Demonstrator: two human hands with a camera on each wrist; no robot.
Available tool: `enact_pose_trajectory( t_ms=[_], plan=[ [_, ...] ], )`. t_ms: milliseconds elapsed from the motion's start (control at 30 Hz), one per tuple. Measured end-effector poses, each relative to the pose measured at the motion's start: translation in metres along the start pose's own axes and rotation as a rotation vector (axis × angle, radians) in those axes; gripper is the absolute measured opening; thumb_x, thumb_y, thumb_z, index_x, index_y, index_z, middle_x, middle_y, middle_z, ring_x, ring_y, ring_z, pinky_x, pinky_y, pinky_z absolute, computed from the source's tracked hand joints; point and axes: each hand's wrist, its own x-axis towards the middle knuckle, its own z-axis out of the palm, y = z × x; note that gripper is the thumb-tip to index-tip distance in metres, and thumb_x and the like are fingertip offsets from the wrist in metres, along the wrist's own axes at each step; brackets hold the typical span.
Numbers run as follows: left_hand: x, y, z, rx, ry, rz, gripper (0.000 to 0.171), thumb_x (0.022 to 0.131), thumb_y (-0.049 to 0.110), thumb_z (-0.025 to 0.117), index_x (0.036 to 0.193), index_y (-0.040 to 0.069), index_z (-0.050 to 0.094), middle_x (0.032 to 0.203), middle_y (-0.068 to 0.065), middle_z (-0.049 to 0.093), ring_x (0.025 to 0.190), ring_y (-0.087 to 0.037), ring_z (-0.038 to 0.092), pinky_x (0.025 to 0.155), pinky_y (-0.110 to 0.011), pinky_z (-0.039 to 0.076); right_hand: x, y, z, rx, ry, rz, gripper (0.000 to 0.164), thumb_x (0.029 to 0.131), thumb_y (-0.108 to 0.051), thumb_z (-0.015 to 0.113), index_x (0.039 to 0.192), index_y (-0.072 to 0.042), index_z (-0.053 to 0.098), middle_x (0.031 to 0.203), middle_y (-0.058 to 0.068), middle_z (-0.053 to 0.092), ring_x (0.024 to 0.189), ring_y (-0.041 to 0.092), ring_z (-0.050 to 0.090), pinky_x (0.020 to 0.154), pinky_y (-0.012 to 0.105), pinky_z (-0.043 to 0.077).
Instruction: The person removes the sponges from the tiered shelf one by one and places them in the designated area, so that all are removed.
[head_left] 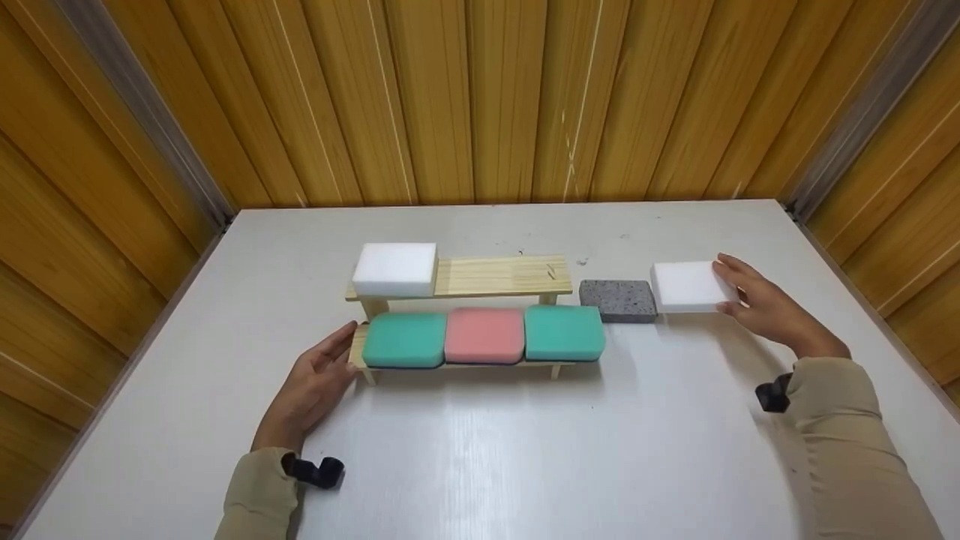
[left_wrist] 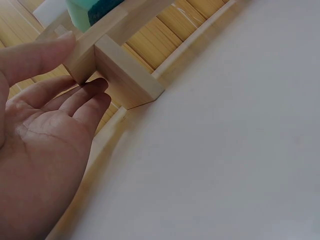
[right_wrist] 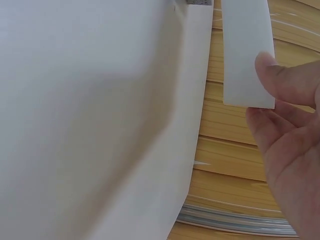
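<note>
Right grip [head_left: 769, 304] pinches the right end of a white block [head_left: 686, 287], just right of the stone [head_left: 617, 298], seemingly above the desk [head_left: 480, 450]. Left grip [head_left: 319, 382] holds the front shelf [head_left: 358, 346] by its left end. Block probably foam: light, squashy, unlikely to slip. Best pinched gently across opposite sides.

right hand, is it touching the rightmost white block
Touching: in the right wrist view, the right hand grips the white block, thumb against its side.
</note>
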Motion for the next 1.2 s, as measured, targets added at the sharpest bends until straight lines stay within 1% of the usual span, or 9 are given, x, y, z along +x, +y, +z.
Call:
enact_pose_trajectory(
  t_ms=[200,367,500,633,700,867,933,1000,1200],
  plan=[
    [0.000,0.000,0.000,0.008,-0.014,0.012,0.073,0.092,-0.006,0.053,0.152,-0.001,0.012,0.161,-0.016,0.012,0.149,-0.029,0.011,0.109,-0.018,0.038,0.001,0.001,-0.003,0.015,-0.033,0.040,0.068,0.091,0.007,0.053,0.146,0.016,0.013,0.155,0.035,0.004,0.140,0.056,0.007,0.103,0.067,0.023],
    [0.000,0.000,0.000,0.019,-0.006,0.006,0.073,0.092,-0.005,0.054,0.153,-0.001,0.013,0.161,-0.015,0.012,0.149,-0.028,0.012,0.108,-0.017,0.038,0.004,0.006,-0.002,0.011,-0.043,0.048,0.068,0.092,0.006,0.053,0.146,0.015,0.013,0.155,0.034,0.004,0.141,0.055,0.005,0.104,0.066,0.023],
    [0.000,0.001,0.001,-0.017,-0.015,0.006,0.074,0.092,-0.007,0.053,0.153,-0.001,0.012,0.161,-0.015,0.012,0.149,-0.028,0.011,0.109,-0.019,0.039,0.004,0.011,-0.001,0.007,-0.051,0.055,0.069,0.091,0.005,0.055,0.146,0.015,0.013,0.155,0.034,0.004,0.140,0.055,0.006,0.105,0.063,0.024],
    [0.001,0.000,0.001,-0.042,-0.017,0.003,0.075,0.091,-0.007,0.054,0.153,0.000,0.012,0.161,-0.014,0.012,0.149,-0.027,0.012,0.109,-0.020,0.039,0.003,0.016,0.001,0.013,-0.061,0.062,0.070,0.090,0.007,0.054,0.145,0.016,0.013,0.154,0.035,0.004,0.140,0.056,0.006,0.103,0.065,0.024],
    [0.001,0.000,0.001,-0.047,-0.017,0.002,0.075,0.091,-0.007,0.054,0.153,0.000,0.012,0.161,-0.014,0.012,0.149,-0.027,0.012,0.109,-0.020,0.039,0.003,0.018,0.002,0.017,-0.066,0.068,0.070,0.090,0.007,0.054,0.145,0.016,0.013,0.154,0.035,0.003,0.140,0.056,0.006,0.104,0.062,0.023],
    [0.000,0.001,0.000,-0.037,-0.020,-0.006,0.075,0.092,-0.005,0.054,0.153,0.002,0.012,0.161,-0.012,0.015,0.149,-0.026,0.014,0.110,-0.021,0.038,0.003,0.020,0.006,0.027,-0.080,0.087,0.071,0.091,0.005,0.055,0.145,0.017,0.012,0.154,0.035,0.002,0.140,0.055,0.004,0.106,0.064,0.022],
    [0.000,0.001,-0.001,-0.037,-0.018,-0.009,0.074,0.093,-0.005,0.054,0.153,0.002,0.012,0.161,-0.012,0.015,0.149,-0.025,0.015,0.110,-0.022,0.038,0.004,0.021,0.008,0.028,-0.087,0.099,0.071,0.091,0.004,0.055,0.146,0.016,0.011,0.154,0.035,0.002,0.140,0.055,0.003,0.106,0.067,0.021],
    [0.000,0.001,-0.001,-0.043,-0.017,-0.009,0.075,0.092,-0.006,0.054,0.153,0.001,0.011,0.161,-0.013,0.014,0.149,-0.026,0.014,0.110,-0.021,0.038,0.004,0.022,0.010,0.030,-0.094,0.119,0.071,0.092,0.003,0.055,0.147,0.015,0.011,0.155,0.034,0.001,0.141,0.054,0.002,0.108,0.068,0.019],
    [0.000,0.001,0.000,-0.052,-0.027,-0.004,0.075,0.091,-0.008,0.053,0.153,-0.001,0.010,0.161,-0.014,0.011,0.149,-0.027,0.012,0.109,-0.020,0.038,0.003,0.025,0.012,0.029,-0.108,0.172,0.073,0.094,-0.008,0.055,0.149,0.010,0.011,0.157,0.030,-0.001,0.142,0.052,-0.003,0.113,0.069,0.007]
  ],
)
